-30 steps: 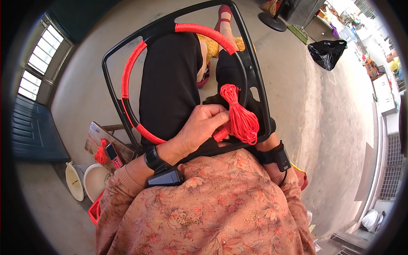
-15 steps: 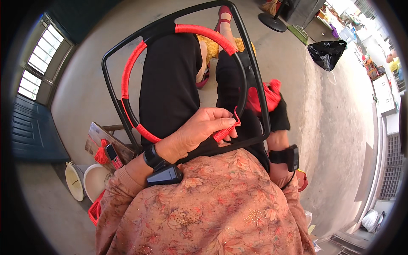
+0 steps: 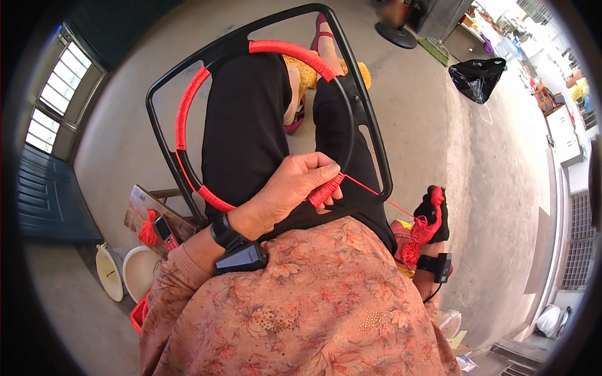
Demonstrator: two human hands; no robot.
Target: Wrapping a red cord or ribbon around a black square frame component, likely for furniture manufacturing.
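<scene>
Across my lap lies a black frame [image 3: 384,160] with rounded corners and a round inner ring [image 3: 342,106]. Red cord is wound tightly over several stretches of the ring, with bare black between them. My left hand [image 3: 301,178] is closed around the ring's near right part, thumb and fingers pinching the wrapped red cord [image 3: 325,190]. From there a taut strand of cord runs right to my right hand [image 3: 439,216], which seems to wear a black glove. It is closed on a bundle of red cord [image 3: 421,235], out past the frame's right side.
At left a wooden stool [image 3: 145,210] bears a red cord hank [image 3: 148,230] and a mobile phone [image 3: 165,232]. Pale basins [image 3: 139,272] and a red basket [image 3: 139,316] stand nearby. A black plastic bag [image 3: 478,80] and a round black base [image 3: 396,35] are farther off.
My right hand has swung outward and nearer my body with the cord bundle. The loose strand by my left hand is now pulled straight. The frame has shifted slightly left in view.
</scene>
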